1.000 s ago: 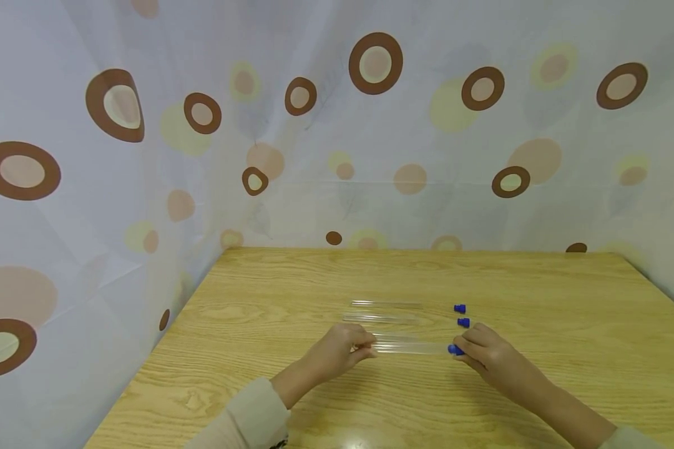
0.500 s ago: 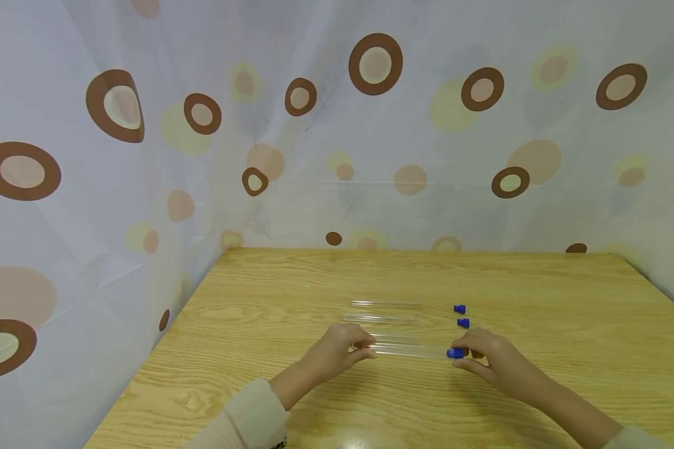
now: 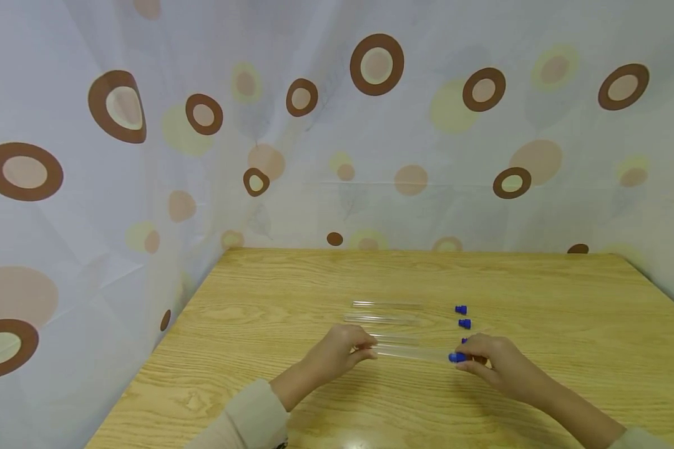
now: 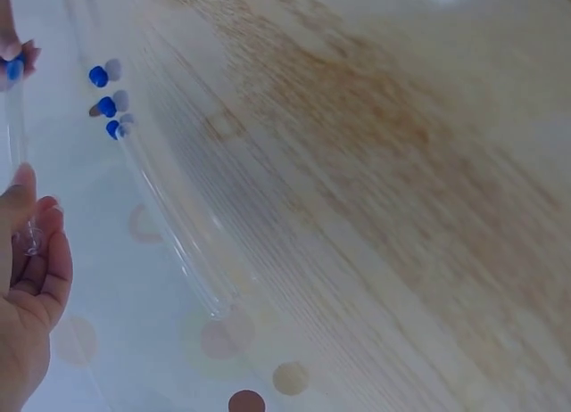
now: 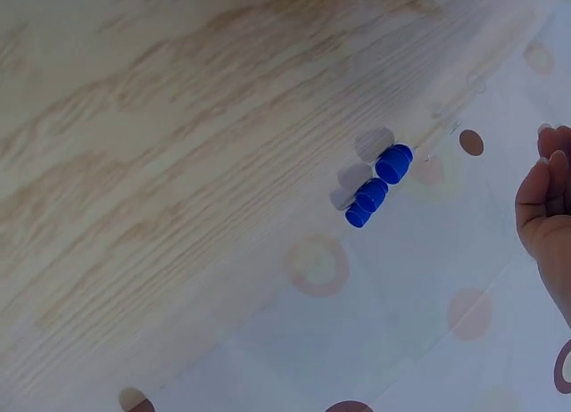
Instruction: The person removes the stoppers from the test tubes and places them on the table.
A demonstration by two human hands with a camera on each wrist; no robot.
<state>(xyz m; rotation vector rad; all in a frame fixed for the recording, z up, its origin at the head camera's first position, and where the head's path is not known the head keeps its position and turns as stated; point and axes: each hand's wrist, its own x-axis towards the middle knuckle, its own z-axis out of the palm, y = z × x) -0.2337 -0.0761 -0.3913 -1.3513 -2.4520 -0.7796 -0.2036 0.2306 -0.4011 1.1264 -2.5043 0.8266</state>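
Note:
My left hand (image 3: 337, 352) pinches the left end of a clear test tube (image 3: 410, 353), which slants slightly down to the right. At the tube's other end sits a blue stopper (image 3: 457, 357), pinched between the thumb and fingers of my right hand (image 3: 497, 365). In the left wrist view, the left hand (image 4: 36, 287) grips the tube's lower end, with the stopper (image 4: 14, 69) at the top. The right wrist view shows part of the right hand (image 5: 549, 216) at its right edge; the held stopper is out of that view.
Three more clear tubes, such as the middle one (image 3: 379, 319), lie in a row on the wooden table (image 3: 247, 324). Right of them lie three blue stoppers, the farthest one (image 3: 460, 309) fully visible, the nearest (image 3: 464, 340) partly behind the right hand. A patterned curtain (image 3: 314, 206) surrounds the table.
My right hand has shifted its fingers on the stopper and lowered the tube's right end slightly toward me. A loose stopper behind that hand has come into view. The left hand stays put.

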